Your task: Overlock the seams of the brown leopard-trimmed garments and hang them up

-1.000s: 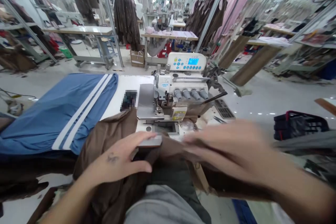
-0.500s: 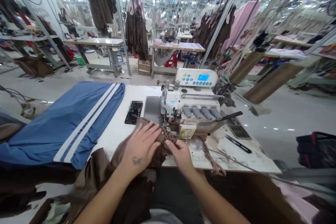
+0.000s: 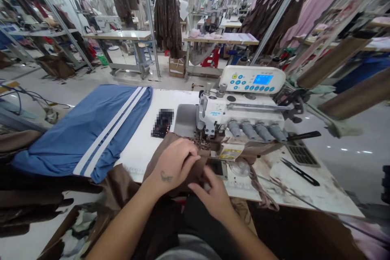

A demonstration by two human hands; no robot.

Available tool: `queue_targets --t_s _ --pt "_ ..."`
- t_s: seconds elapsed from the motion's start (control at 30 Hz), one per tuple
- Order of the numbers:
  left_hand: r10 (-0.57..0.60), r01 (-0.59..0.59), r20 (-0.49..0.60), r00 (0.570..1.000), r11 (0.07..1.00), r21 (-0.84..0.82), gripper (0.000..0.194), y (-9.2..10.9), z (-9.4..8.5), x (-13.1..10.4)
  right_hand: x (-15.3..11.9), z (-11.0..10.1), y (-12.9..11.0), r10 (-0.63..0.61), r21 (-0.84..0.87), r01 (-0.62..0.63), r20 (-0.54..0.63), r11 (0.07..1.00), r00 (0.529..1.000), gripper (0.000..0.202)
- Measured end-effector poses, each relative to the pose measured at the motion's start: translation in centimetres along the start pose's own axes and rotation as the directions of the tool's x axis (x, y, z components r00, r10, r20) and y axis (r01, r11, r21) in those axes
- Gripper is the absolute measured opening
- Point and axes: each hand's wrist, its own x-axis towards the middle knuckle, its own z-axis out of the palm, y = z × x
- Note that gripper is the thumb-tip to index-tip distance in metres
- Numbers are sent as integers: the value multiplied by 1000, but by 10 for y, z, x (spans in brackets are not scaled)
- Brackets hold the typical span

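Note:
Brown fabric lies over the near edge of the table, its far part reaching the needle area of a white overlock sewing machine. A spotted, leopard-print piece shows beside the presser foot. My left hand is closed on the brown fabric, thumb and fingers pinched just in front of the machine. Lower and to the right, my right hand has thumb and forefinger apart at the fabric's right side; its other fingers are partly hidden.
Left on the table are a folded blue garment with white stripes and a dark phone. Black tweezers and a twisted fabric strip lie right of the machine. Brown garments hang beyond.
My left hand has gone from lying flat to pinching the fabric. My right hand has left the spotted piece, dropping nearer me with its fingers spread. The view has turned and come closer.

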Motion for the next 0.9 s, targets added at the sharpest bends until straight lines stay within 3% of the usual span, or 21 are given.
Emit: queue_targets --t_s 0.1,0.17,0.27,0.33,0.43,0.53,0.63,0.8,0.9 --pt "-122 121 -62 991 992 -19 13 -4 14 4 0 6 -3 24 -71 -20 61 997 998 32" --pt "-167 166 -95 981 986 -22 12 -8 18 4 2 6 -1 -23 -130 18 -39 991 999 39" --pt "-153 157 -103 983 987 32 10 -11 15 2 6 4 2 -42 -147 21 -141 989 989 29" --pt "-139 148 -92 986 985 93 11 -11 12 2 9 5 4 -9 -114 5 -38 993 999 26" --pt "-132 143 -79 988 978 152 13 -13 8 0 9 7 9 27 -115 -13 121 993 992 39" --pt "-105 115 -64 992 977 178 13 -16 6 -1 5 8 14 21 -142 -5 115 990 993 52" --pt "-114 126 -68 991 971 205 12 -15 7 1 2 8 16 -73 -114 84 94 990 993 58" --pt "-299 325 -147 943 923 205 13 0 11 10 3 4 15 -179 -124 189 85 974 980 58" --pt "-353 368 -106 929 910 190 16 -3 10 17 4 3 16 -168 -126 178 84 976 982 58"
